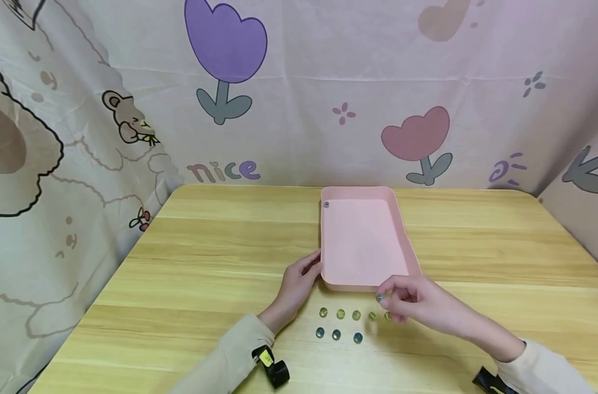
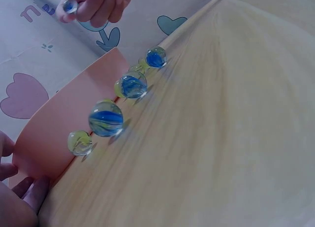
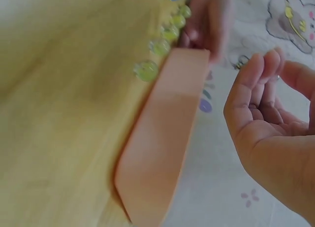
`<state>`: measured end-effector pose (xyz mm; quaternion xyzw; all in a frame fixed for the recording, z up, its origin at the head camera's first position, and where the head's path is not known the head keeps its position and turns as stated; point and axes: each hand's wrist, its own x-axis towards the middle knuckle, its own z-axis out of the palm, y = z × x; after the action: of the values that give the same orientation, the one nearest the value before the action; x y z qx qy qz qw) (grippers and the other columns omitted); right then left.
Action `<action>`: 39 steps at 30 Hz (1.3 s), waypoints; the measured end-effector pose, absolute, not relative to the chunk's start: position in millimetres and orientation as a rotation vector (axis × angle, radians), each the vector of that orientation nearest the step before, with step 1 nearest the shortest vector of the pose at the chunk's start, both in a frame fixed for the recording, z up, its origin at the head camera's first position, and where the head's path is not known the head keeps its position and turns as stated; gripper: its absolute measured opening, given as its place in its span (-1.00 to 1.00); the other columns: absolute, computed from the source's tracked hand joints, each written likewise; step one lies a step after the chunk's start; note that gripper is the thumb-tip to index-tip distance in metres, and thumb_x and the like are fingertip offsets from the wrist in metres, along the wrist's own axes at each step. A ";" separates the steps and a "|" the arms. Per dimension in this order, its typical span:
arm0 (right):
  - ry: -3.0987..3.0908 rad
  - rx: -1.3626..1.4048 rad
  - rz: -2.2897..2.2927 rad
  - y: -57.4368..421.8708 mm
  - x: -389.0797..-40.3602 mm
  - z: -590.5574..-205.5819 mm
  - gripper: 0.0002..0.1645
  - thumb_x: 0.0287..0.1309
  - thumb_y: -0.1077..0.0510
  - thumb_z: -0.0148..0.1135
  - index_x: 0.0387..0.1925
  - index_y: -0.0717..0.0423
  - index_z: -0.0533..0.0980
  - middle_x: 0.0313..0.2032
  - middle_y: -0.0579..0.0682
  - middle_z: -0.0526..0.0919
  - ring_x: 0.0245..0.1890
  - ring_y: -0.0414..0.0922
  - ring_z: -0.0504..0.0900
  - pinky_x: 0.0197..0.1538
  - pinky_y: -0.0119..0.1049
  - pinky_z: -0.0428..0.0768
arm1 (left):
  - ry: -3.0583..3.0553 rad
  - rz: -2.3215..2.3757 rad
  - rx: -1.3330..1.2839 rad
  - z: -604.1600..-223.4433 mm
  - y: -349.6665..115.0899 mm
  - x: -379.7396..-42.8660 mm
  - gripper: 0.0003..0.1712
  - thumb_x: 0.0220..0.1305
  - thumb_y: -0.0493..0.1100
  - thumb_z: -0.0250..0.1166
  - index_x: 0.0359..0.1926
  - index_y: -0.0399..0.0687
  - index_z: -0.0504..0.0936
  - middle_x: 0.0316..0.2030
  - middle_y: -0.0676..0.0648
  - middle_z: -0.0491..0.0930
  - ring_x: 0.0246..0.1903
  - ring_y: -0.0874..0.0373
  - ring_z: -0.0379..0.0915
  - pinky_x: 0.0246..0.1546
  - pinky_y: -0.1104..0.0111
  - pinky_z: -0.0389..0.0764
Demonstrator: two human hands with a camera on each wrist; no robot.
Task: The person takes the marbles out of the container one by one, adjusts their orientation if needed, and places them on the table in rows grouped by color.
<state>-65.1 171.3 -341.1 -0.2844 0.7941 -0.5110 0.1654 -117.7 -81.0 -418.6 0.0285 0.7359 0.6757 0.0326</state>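
My right hand [image 1: 417, 301] pinches a clear glass marble [image 1: 379, 298] with blue in it between thumb and fingertips, above the front edge of the pink tray [image 1: 363, 235]. In the left wrist view that marble [image 2: 70, 7] shows against the fingers. My left hand [image 1: 294, 287] rests against the tray's front left corner with its fingers fairly straight. Before the tray lie a row of yellow-green marbles [image 1: 340, 314] and a nearer row of three blue marbles [image 1: 336, 335]. One small marble [image 1: 326, 204] sits inside the tray's far left corner.
The tray stands on a wood-grain table [image 1: 220, 246]. A printed cloth [image 1: 299, 109] hangs behind and at both sides of the table. A black wrist camera [image 1: 274, 369] is strapped over the left sleeve, and another black strap [image 1: 491, 380] is on the right sleeve.
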 end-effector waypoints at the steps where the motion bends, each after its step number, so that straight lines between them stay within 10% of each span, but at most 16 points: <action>1: 2.246 -0.831 -1.472 170.9 -63.4 -343.9 -0.82 0.30 0.31 0.11 -0.12 0.36 0.49 -0.56 -0.11 0.57 -0.53 -0.20 0.56 -0.46 -0.31 0.60 | 2.259 2.082 0.088 -419.0 -81.2 -117.6 -0.55 0.40 -0.22 0.14 0.28 -0.18 0.46 0.19 -0.16 0.49 0.18 0.01 0.38 0.16 0.29 0.46; 39: 2.278 -0.570 -1.561 162.9 -24.6 -400.6 -0.83 0.23 0.24 0.25 -0.18 0.27 0.56 -0.58 -0.12 0.59 -0.54 -0.26 0.58 -0.43 -0.30 0.67 | 2.253 2.086 0.086 -419.2 -79.7 -119.5 -0.55 0.41 -0.19 0.14 0.28 -0.15 0.46 0.22 -0.14 0.47 0.20 0.01 0.36 0.17 0.30 0.45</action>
<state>-24.6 162.9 -400.6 -0.1994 0.7974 -0.5465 0.1603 -119.5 -79.7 -419.2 0.0281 0.7330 0.6787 0.0353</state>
